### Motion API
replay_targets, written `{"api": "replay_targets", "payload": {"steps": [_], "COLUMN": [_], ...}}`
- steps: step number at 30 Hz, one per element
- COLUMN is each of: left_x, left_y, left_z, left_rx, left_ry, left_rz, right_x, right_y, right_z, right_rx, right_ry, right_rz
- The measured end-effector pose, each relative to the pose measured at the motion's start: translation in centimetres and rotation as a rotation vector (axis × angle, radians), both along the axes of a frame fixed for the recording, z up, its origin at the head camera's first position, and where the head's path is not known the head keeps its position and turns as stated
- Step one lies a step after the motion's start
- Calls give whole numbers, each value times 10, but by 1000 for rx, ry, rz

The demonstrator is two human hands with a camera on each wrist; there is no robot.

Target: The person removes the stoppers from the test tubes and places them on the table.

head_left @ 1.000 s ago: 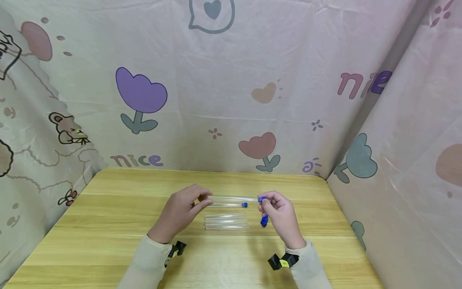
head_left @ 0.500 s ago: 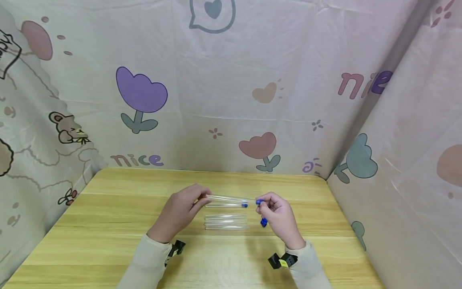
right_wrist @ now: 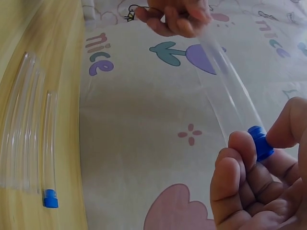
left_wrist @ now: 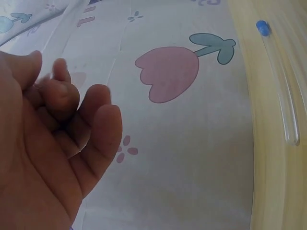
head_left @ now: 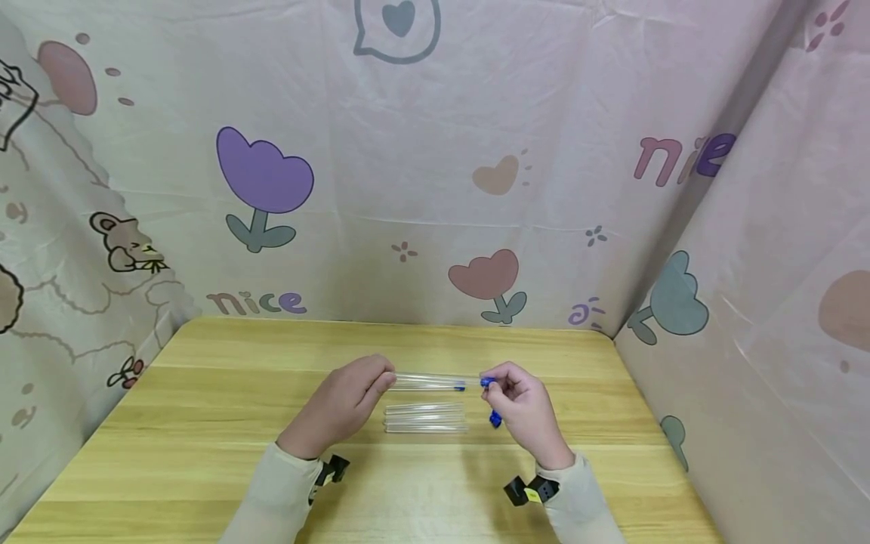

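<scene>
My left hand (head_left: 343, 400) pinches the left end of a clear tube (head_left: 435, 377), held roughly level above the table. At its right end, my right hand (head_left: 526, 404) grips a blue cap (right_wrist: 261, 143) between thumb and fingers. The right wrist view shows the cap at the tube's mouth; how far it sits in I cannot tell. Behind and below the held tube lies another tube with a blue cap (right_wrist: 50, 198). Nearer the front edge, several uncapped clear tubes (head_left: 425, 418) lie side by side. Blue caps (head_left: 495, 418) rest beside my right hand, partly hidden by it.
The wooden table (head_left: 204, 423) extends around the tubes on all sides. A pale printed cloth (head_left: 394, 174) hangs behind it and along both sides. Each wrist carries a small black camera.
The tube's right end and my right hand have come slightly down and left. My left fingers have closed up more around the tube's other end.
</scene>
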State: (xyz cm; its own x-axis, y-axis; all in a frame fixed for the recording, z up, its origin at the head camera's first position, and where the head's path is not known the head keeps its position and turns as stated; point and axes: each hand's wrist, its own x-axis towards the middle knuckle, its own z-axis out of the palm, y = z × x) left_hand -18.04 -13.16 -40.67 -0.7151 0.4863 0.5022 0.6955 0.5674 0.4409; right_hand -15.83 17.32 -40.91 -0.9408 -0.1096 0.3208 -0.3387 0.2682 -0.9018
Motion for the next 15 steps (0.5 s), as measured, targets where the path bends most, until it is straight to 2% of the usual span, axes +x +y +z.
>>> {"api": "replay_targets", "payload": {"steps": [8,15], "left_x": [-1,-1], "left_y": [-1,-3], "left_z": [1,1], "left_rx": [13,11], "left_ry": [-79,-75], "left_rz": [-18,21], "right_x": [-1,-1], "right_y": [1,3], "right_z": [-3,-3], "right_rx": [31,22], "right_ry": [84,125], "right_rz": [4,10]}}
